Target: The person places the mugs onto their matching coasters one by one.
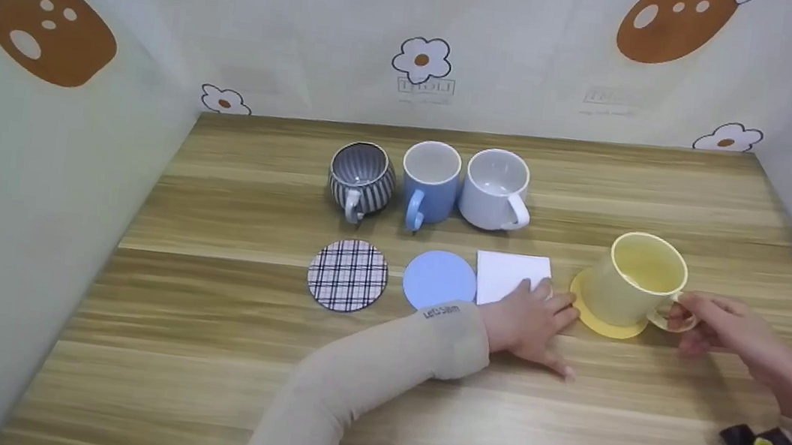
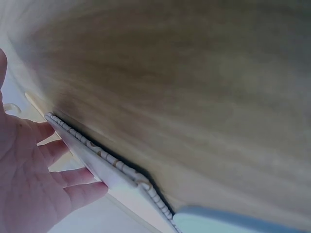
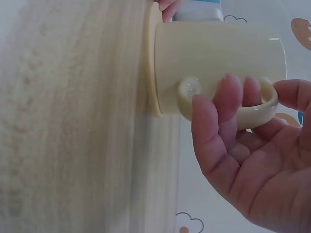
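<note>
Nearest, the left hand (image 1: pixel 531 322) lies flat, fingers straight, on the white square coaster (image 1: pixel 510 276), hiding its near corner. At 3 o'clock, the right hand (image 1: pixel 720 323) curls loosely round the handle of the yellow mug (image 1: pixel 638 279), which stands on the yellow coaster (image 1: pixel 606 325). Beyond, at 12 o'clock, three mugs (image 1: pixel 432 178) stand in a row.

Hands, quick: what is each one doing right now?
Left hand: open, flat fingers on the white coaster.
Right hand: fingers curled round the yellow mug handle.
</note>
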The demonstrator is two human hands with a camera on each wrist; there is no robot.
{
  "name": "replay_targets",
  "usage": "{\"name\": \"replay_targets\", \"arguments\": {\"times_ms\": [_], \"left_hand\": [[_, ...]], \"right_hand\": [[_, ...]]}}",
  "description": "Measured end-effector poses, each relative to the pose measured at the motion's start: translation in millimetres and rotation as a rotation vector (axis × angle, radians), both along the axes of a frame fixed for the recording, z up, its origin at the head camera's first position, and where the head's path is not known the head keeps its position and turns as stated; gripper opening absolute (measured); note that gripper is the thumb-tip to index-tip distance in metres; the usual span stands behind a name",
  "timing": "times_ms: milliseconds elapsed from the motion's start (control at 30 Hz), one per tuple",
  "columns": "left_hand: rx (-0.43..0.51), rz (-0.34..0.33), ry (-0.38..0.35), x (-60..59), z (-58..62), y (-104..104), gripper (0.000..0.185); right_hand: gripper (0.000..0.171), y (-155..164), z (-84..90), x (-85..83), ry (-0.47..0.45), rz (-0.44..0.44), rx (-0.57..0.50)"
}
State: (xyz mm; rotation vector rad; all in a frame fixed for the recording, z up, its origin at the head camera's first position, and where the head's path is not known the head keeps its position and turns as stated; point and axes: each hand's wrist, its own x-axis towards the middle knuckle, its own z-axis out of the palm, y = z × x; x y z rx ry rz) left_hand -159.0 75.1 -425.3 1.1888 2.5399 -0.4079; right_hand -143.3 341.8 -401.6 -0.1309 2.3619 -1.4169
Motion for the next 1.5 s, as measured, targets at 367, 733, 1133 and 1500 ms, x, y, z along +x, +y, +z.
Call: {"name": "replay_targets", "arguments": {"times_ms": [367, 733, 1133, 1500], "left_hand": [[0.077, 0.014, -0.037, -1.6, -0.3, -3, 0.084], [0.173, 0.017, -0.067, 1.7, 6.2, -14, 0.078], [0.197, 0.019, -0.062, 5.2, 6.0, -40, 0.077], [0.196, 0.025, -0.029, 7.0, 9.3, -64, 0.077]], "right_hand": [[0.023, 3, 18.7, -6.4, -0.07, -0.044, 0.034], [0.019, 2, 42.1, -8.2, 0.164, -0.107, -0.104], [0.017, -34, 63.2, -14.7, 0.242, -0.129, -0.362], [0.021, -70, 75.8, -20.3, 0.22, -0.094, -0.458]]}}
